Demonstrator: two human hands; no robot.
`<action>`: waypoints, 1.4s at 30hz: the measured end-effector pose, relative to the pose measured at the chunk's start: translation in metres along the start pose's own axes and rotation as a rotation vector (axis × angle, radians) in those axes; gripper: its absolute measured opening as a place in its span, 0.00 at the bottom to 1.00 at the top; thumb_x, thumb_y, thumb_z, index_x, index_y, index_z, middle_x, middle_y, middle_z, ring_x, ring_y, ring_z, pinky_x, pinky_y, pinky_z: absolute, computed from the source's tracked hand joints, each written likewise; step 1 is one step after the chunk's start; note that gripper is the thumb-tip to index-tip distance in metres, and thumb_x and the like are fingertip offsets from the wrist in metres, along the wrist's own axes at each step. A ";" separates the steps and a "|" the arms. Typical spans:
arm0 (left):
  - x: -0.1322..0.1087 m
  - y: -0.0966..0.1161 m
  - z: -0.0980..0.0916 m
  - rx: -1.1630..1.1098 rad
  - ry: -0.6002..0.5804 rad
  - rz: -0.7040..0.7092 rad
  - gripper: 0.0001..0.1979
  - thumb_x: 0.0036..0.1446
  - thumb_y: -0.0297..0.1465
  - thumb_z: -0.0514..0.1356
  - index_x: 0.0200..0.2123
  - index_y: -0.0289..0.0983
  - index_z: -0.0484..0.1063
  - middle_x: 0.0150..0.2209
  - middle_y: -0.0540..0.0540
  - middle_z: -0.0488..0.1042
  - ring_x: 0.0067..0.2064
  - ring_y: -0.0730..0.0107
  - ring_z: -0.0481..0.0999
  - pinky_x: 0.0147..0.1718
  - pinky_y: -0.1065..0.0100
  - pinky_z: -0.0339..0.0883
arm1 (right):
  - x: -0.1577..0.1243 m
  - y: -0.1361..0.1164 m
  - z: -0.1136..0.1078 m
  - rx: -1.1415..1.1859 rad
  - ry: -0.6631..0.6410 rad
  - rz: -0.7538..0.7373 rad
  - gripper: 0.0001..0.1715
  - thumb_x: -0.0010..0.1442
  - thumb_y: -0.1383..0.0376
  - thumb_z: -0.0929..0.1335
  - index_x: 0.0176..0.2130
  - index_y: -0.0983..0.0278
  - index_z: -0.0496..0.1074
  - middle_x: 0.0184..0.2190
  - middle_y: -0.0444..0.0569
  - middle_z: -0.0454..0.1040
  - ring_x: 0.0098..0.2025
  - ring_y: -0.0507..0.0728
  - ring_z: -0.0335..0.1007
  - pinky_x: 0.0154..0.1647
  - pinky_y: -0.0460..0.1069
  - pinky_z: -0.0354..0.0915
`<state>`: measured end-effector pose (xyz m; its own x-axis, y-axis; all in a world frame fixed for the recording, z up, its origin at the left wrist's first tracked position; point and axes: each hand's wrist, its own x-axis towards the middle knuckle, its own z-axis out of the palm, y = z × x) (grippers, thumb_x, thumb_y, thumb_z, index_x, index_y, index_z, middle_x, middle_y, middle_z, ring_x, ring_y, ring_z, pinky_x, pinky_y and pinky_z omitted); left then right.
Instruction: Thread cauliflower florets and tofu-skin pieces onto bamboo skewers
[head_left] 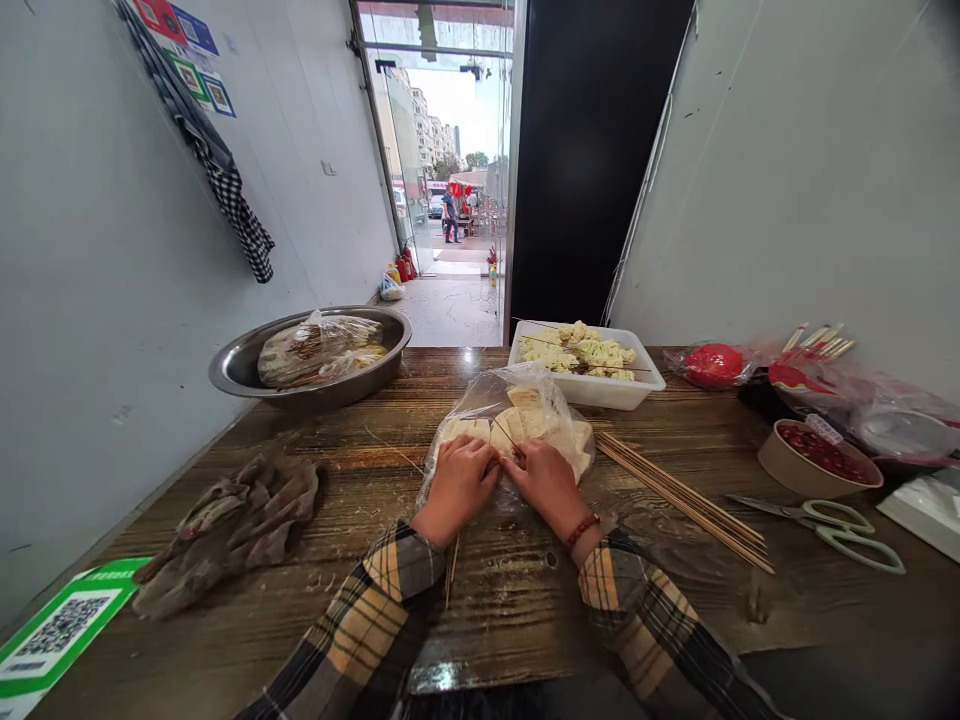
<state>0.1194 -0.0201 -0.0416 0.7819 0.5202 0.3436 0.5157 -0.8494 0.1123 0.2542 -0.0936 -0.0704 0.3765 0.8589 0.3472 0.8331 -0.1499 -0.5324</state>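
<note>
My left hand point(461, 478) and my right hand point(547, 482) meet at the near edge of a clear plastic bag point(474, 400). Pale, flat cut pieces point(525, 425) of food lie in the bag, their kind unclear. Both hands have curled fingers, thumbs close together. A thin skewer point(504, 432) slants out from the fingers of my right hand over the pieces. What my left fingers pinch is hidden behind them. Loose sticks point(452, 572) lie below my left wrist, and a bundle of bamboo skewers point(686, 500) rests to the right.
A steel basin point(390, 365) with bagged skewered food stands back left, a white tub point(611, 390) of cauliflower skewers back right. Crumpled plastic point(232, 525) lies left. Scissors point(817, 520) and a paper bowl point(806, 475) of red pieces are right. A person point(450, 215) is outside.
</note>
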 end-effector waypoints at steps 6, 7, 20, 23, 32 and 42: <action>0.001 -0.005 -0.001 -0.306 0.174 -0.119 0.06 0.55 0.28 0.57 0.35 0.37 0.73 0.38 0.43 0.76 0.43 0.60 0.72 0.43 0.59 0.62 | 0.003 0.003 -0.004 0.227 0.150 -0.002 0.15 0.57 0.60 0.67 0.21 0.63 0.66 0.20 0.42 0.67 0.26 0.52 0.62 0.27 0.46 0.53; 0.002 -0.007 -0.001 -0.398 0.229 -0.159 0.07 0.55 0.29 0.57 0.36 0.37 0.73 0.38 0.43 0.76 0.42 0.60 0.72 0.43 0.60 0.63 | 0.003 0.002 -0.006 0.287 0.193 -0.009 0.15 0.56 0.60 0.67 0.21 0.63 0.65 0.20 0.42 0.65 0.26 0.51 0.61 0.27 0.46 0.53; -0.001 0.001 -0.018 -1.657 -0.037 -0.373 0.20 0.48 0.40 0.67 0.41 0.33 0.76 0.36 0.43 0.77 0.33 0.71 0.74 0.33 0.71 0.69 | -0.007 -0.011 -0.009 0.803 0.209 -0.010 0.15 0.55 0.54 0.68 0.29 0.65 0.72 0.22 0.40 0.64 0.23 0.48 0.55 0.23 0.43 0.55; -0.002 0.005 -0.018 -1.677 -0.001 -0.391 0.18 0.47 0.37 0.68 0.40 0.34 0.76 0.35 0.44 0.78 0.32 0.71 0.74 0.32 0.70 0.69 | -0.006 -0.010 -0.012 0.737 0.197 -0.038 0.16 0.56 0.54 0.68 0.29 0.65 0.73 0.24 0.42 0.67 0.26 0.50 0.59 0.27 0.44 0.59; -0.001 -0.017 -0.032 -1.632 0.347 -0.485 0.19 0.44 0.35 0.69 0.39 0.33 0.74 0.36 0.44 0.79 0.33 0.67 0.76 0.33 0.67 0.70 | -0.020 -0.008 -0.031 0.835 -0.002 0.013 0.28 0.62 0.54 0.63 0.57 0.64 0.68 0.27 0.43 0.69 0.20 0.47 0.57 0.21 0.44 0.59; -0.002 -0.027 -0.039 -1.493 0.542 -0.479 0.19 0.43 0.33 0.68 0.41 0.34 0.72 0.38 0.45 0.78 0.36 0.67 0.75 0.34 0.69 0.67 | -0.042 -0.013 -0.025 0.698 -0.077 -0.093 0.20 0.59 0.58 0.66 0.49 0.63 0.75 0.31 0.47 0.77 0.25 0.51 0.68 0.25 0.45 0.65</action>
<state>0.0906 -0.0018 -0.0091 0.2919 0.9249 0.2437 -0.3603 -0.1297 0.9238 0.2380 -0.1397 -0.0592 0.2653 0.8887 0.3739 0.3963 0.2530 -0.8826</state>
